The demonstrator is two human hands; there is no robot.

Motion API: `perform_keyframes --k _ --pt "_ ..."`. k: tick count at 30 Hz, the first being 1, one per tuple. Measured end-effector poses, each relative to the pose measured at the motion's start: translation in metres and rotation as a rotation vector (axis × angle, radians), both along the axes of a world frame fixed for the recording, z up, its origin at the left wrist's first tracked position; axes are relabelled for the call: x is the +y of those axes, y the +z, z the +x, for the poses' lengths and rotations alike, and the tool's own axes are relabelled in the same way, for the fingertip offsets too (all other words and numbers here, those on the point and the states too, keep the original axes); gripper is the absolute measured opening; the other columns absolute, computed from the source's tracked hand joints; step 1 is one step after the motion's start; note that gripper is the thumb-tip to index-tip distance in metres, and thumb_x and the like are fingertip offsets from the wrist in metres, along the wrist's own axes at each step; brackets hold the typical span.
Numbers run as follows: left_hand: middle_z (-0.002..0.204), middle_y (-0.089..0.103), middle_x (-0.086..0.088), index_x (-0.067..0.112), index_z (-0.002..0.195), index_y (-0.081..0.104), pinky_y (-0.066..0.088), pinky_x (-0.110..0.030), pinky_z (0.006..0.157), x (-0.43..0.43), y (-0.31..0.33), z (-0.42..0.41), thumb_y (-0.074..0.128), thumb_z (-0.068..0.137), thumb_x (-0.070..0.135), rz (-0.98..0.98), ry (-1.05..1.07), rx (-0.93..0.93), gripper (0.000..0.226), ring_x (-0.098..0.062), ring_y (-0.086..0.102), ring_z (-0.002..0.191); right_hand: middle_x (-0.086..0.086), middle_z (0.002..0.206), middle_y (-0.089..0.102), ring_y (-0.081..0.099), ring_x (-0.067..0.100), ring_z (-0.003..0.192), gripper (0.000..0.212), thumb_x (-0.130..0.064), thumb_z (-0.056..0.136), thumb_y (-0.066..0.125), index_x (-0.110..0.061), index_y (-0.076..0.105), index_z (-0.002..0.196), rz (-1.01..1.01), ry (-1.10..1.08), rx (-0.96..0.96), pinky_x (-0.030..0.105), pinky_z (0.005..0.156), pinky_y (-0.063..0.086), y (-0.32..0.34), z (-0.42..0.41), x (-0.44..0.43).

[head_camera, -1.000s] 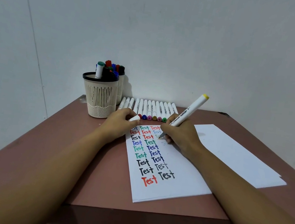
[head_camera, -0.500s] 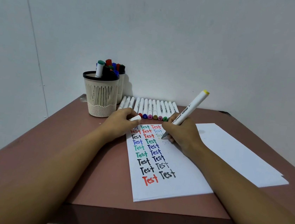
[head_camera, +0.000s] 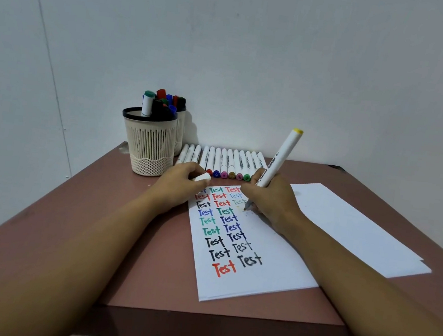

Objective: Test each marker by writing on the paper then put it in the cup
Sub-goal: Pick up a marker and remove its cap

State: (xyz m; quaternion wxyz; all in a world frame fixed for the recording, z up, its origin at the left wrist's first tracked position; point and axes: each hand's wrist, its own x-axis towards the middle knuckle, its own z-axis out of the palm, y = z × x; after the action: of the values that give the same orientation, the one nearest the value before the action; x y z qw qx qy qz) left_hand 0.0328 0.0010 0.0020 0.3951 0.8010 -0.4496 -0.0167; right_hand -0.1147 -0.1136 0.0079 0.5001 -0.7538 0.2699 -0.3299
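Listing outward from the near edge, we record:

1. Table [head_camera: 96, 236], reddish-brown top, with both forearms reaching over its near edge.
2. Paper [head_camera: 272, 273], a white sheet lying flat. It carries columns of the word "Test" in red, black, green and blue, with fainter entries in the far rows.
3. Right hand [head_camera: 274, 201], at one o'clock on the sheet, its heel resting on the paper. The fingers are curled tight round the lower barrel of the marker [head_camera: 282, 155]. The grey nib sticks out below the fingertips toward seven o'clock and meets the paper by a small yellowish mark. The white barrel rises out of the grip toward one o'clock and ends in a yellow tip.
4. Left hand [head_camera: 180, 182], at eleven o'clock on the sheet. Its fingers are closed round a white cap [head_camera: 203, 177], whose end pokes out toward three o'clock.
5. Spare sheets [head_camera: 351, 227], white, at three o'clock of the paper.
6. Row of markers [head_camera: 224, 160], capped, lying side by side at twelve o'clock.
7. Cup [head_camera: 149, 146], cream with a dark rim, at eleven o'clock and holding upright markers. A second cup [head_camera: 180, 132] stands just behind it.
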Motion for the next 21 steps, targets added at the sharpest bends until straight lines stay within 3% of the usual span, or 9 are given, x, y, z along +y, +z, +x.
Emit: perform_keyframes --k 7,10,16,21 --pt "0.099 0.059 0.006 0.019 0.106 0.062 0.044 -0.026 0.078 0.0004 -0.0002 -0.0004 0.059 0.089 0.03 -0.005 -0.007 0.019 0.021 -0.011 0.057 0.09 0.006 0.065 0.048 0.054 0.019 0.061 0.021 0.001 0.078 0.064 -0.01 0.048 0.072 0.001 -0.037 -0.041 0.02 0.047 0.042 -0.0018 -0.0003 -0.0011" --pt "0.099 0.059 0.006 0.02 0.105 0.061 0.043 -0.026 0.078 0.0006 -0.0002 -0.0003 0.06 0.089 0.03 -0.01 -0.008 0.029 0.019 -0.012 0.057 0.091 0.008 0.066 0.049 0.056 0.024 0.066 0.022 0.0 0.077 0.064 -0.012 0.047 0.069 0.022 -0.036 -0.028 0.022 0.047 0.042 -0.0018 0.0005 -0.002" --pt "0.099 0.06 0.005 0.018 0.108 0.062 0.042 -0.025 0.076 0.0004 -0.0004 0.0 0.059 0.089 0.03 -0.007 -0.01 0.026 0.023 -0.012 0.057 0.092 0.004 0.064 0.047 0.054 0.018 0.059 0.026 -0.001 0.078 0.064 -0.013 0.044 0.066 -0.039 -0.069 -0.009 0.028 0.056 0.052 -0.0004 0.0001 0.0001" --pt "0.102 0.06 0.004 0.017 0.109 0.062 0.045 -0.029 0.082 0.0005 -0.0006 0.0001 0.059 0.089 0.03 0.001 -0.009 0.016 0.024 -0.013 0.058 0.094 0.005 0.062 0.047 0.054 0.019 0.058 0.024 -0.002 0.078 0.065 -0.012 0.047 0.066 -0.009 -0.058 -0.017 0.026 0.052 0.046 -0.0017 -0.0012 -0.0015"
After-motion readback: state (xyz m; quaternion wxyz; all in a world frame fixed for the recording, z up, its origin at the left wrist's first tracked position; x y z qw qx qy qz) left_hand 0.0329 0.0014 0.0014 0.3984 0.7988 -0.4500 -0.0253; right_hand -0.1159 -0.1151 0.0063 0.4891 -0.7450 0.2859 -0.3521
